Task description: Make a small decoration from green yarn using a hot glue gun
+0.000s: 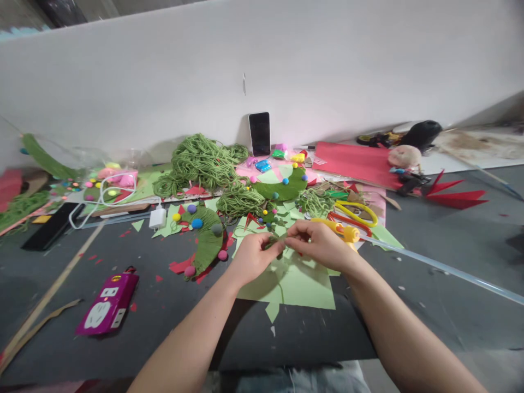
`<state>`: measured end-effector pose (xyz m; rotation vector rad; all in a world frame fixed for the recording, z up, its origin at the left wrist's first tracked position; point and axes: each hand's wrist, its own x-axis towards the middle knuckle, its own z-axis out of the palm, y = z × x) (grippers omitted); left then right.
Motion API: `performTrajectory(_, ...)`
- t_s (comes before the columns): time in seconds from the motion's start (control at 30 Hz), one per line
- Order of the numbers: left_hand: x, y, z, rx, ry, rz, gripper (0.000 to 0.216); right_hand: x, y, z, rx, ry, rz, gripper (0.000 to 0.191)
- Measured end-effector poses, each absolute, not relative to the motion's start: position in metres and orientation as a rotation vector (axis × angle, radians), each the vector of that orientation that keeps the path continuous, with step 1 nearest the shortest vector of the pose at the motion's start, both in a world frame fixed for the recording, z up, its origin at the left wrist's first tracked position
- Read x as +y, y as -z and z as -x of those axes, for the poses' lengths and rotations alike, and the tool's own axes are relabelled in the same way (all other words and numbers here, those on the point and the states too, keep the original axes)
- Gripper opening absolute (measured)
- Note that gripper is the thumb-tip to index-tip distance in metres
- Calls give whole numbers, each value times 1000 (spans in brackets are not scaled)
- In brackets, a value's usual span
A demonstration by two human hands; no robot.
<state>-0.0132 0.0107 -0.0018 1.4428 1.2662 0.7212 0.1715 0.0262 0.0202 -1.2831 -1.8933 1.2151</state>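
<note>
Both of my hands meet over a sheet of light green paper (303, 286) on the dark floor. My left hand (254, 255) is closed on a small green yarn-wrapped piece (273, 243). My right hand (317, 243) pinches the same piece from the right, fingers curled. A strand of green yarn (279, 284) hangs from it down across the paper. Just beyond my right hand lies a yellow glue gun (346, 232).
A yarn-wrapped green crescent with coloured pompoms (208, 240) lies to the left, a second one (282, 188) further back. Heaps of green yarn (200, 161), yellow-handled scissors (358, 212), a phone against the wall (260, 134), a purple power strip (108, 304), red paper (354, 158), a long clear stick (442, 267).
</note>
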Motion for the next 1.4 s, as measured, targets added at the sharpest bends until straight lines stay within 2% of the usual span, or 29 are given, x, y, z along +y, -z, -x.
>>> performTrajectory(0.23,14,-6,16,1006,-707,-1183,46,28,-20,-176,-1777,-1432,1327,19)
performTrajectory(0.6,15,-1,11,1139,-765,-1019,31,29,-16,-174,-1680,-1422,1349,20)
performTrajectory(0.8,14,-8,14,1036,-669,-973,38,29,-16,-174,-1637,-1414,1397,20)
performTrajectory(1.17,14,1,9,1143,-732,-904,19,26,-17,-166,-1614,-1377,1394,18)
performTrajectory(1.4,16,-2,15,1011,-754,-1031,35,29,-14,-173,-1666,-1458,1395,19)
